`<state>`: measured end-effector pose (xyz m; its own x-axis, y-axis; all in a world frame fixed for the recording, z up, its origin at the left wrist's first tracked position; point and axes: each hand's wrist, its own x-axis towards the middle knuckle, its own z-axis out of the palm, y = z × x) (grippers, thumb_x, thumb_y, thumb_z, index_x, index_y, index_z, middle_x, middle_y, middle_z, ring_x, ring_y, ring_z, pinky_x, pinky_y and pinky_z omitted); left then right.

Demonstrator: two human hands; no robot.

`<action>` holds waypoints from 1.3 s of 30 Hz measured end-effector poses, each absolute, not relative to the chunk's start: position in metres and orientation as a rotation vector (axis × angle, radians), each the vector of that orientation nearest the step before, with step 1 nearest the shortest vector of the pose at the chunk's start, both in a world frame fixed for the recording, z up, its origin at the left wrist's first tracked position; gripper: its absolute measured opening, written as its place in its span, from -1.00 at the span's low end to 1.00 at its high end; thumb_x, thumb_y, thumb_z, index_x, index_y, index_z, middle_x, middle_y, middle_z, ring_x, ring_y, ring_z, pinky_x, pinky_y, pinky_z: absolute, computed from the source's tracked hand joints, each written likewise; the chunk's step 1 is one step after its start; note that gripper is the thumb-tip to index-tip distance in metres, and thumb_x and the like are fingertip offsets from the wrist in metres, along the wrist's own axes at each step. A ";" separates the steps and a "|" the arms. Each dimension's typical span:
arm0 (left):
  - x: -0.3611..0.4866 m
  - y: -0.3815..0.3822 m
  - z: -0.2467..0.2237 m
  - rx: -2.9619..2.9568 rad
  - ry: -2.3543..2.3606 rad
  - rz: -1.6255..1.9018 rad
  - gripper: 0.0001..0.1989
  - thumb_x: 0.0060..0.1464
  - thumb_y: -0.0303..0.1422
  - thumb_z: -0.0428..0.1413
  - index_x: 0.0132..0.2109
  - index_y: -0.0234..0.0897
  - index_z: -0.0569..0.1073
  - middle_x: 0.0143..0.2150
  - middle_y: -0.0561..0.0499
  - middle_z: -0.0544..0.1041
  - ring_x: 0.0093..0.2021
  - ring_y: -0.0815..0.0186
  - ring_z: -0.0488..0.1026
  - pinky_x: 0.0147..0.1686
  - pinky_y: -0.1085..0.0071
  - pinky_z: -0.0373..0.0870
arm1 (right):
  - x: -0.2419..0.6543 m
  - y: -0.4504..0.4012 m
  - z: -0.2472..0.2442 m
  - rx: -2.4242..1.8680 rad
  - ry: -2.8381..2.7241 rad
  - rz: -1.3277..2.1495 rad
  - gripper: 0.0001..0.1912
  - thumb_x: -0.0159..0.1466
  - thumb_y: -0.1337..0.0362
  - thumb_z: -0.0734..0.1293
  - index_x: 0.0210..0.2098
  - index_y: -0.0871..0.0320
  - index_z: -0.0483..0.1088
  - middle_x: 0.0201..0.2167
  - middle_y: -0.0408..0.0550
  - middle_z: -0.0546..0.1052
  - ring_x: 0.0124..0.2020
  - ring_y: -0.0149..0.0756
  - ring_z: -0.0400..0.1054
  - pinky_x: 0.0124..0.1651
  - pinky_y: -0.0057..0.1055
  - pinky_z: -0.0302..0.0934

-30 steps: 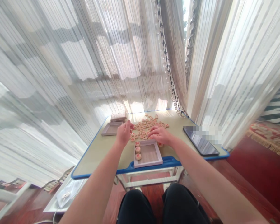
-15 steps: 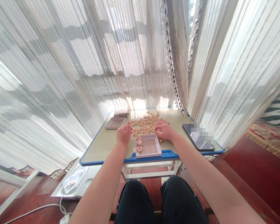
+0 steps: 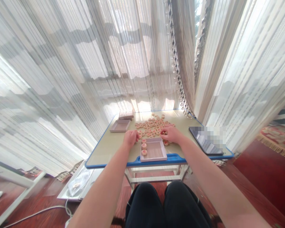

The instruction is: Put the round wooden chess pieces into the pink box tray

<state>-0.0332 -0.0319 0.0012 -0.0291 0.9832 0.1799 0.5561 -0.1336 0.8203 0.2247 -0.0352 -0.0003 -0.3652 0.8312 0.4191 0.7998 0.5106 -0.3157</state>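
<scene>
Round wooden pieces with red or dark characters (image 3: 154,125) lie spread over the middle of the cream table (image 3: 102,148). A shallow pale tray (image 3: 156,151) stands at the front edge, with three red-marked pieces (image 3: 144,146) in a column along its left side. My left hand (image 3: 131,138) is closed with bent fingers beside the left end of the pieces, on something I cannot make out. My right hand (image 3: 169,133) curls over pieces just behind the tray's right corner; its fingertips are close together around something too small to name.
A second shallow tray (image 3: 120,126) lies at the table's left rear, with stacked flat boxes (image 3: 126,114) behind it. A dark tablet (image 3: 205,141) rests at the right. Curtains hang behind the table. My knees are below its front edge.
My left hand has lowered, its thumb no longer pointing up, and its fingers now reach the pieces. My right hand stays near the same pieces. The whole view has shifted slightly.
</scene>
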 end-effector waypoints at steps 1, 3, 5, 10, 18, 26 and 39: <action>-0.035 -0.031 0.002 1.625 1.591 1.061 -0.69 -0.10 -0.30 -0.16 -0.64 -0.28 0.35 -0.77 0.06 0.28 -0.70 0.39 0.21 -0.62 0.46 0.11 | 0.225 -0.036 0.000 -1.333 -2.227 0.072 -0.85 0.06 0.20 0.34 -0.41 0.12 0.50 -0.35 -0.03 0.48 -0.23 -0.22 0.29 -0.05 -0.30 0.12; -0.038 -0.031 0.005 1.447 1.498 1.075 -0.72 -0.12 -0.29 -0.13 -0.63 -0.30 0.34 -0.76 0.05 0.29 -0.72 0.41 0.19 -0.65 0.47 0.09 | 0.225 -0.036 0.000 -1.343 -2.229 0.064 -0.84 0.06 0.20 0.34 -0.41 0.12 0.50 -0.35 -0.03 0.48 -0.23 -0.21 0.29 -0.06 -0.30 0.13; -0.041 -0.034 0.006 1.427 1.397 1.057 -0.71 -0.10 -0.26 -0.10 -0.58 -0.33 0.38 -0.69 0.02 0.37 -0.69 0.42 0.22 -0.64 0.48 0.11 | 0.224 -0.036 0.000 -1.348 -2.232 0.063 -0.85 0.05 0.21 0.34 -0.42 0.12 0.50 -0.36 -0.03 0.49 -0.23 -0.20 0.29 -0.08 -0.31 0.14; -0.040 -0.046 0.000 1.751 1.326 1.068 -0.63 -0.02 -0.15 -0.04 -0.35 -0.34 0.52 -0.44 -0.02 0.51 -0.54 0.41 0.32 -0.48 0.46 0.27 | 0.222 -0.035 0.001 -1.357 -2.145 0.023 -0.89 0.04 0.25 0.33 -0.47 0.14 0.48 -0.41 -0.05 0.48 -0.26 -0.22 0.30 -0.09 -0.32 0.15; -0.037 -0.058 0.008 2.006 1.386 0.942 -0.68 -0.06 -0.21 0.01 -0.35 -0.33 0.57 -0.34 -0.03 0.58 -0.29 0.23 0.46 -0.23 0.38 0.34 | 0.218 -0.040 0.006 -1.270 -2.040 0.010 -0.91 0.05 0.27 0.34 -0.45 0.15 0.46 -0.39 -0.04 0.47 -0.21 -0.22 0.30 -0.07 -0.31 0.16; -0.037 -0.057 0.008 2.002 1.442 0.948 -0.75 -0.17 -0.35 0.00 -0.41 -0.31 0.56 -0.41 0.01 0.57 -0.34 0.26 0.46 -0.27 0.41 0.33 | 0.181 -0.081 0.017 -0.695 -2.246 0.343 -0.85 0.11 0.21 0.37 -0.35 0.14 0.49 -0.39 -0.08 0.45 -0.29 -0.34 0.32 -0.15 -0.40 0.22; -0.037 -0.050 0.005 2.099 1.455 0.921 -0.76 -0.17 -0.37 -0.03 -0.50 -0.35 0.53 -0.54 0.03 0.50 -0.45 0.33 0.38 -0.40 0.46 0.27 | 0.157 -0.090 0.012 -0.580 -2.398 0.154 -0.89 0.09 0.21 0.37 -0.42 0.08 0.52 -0.41 -0.09 0.48 -0.34 -0.34 0.29 -0.19 -0.42 0.23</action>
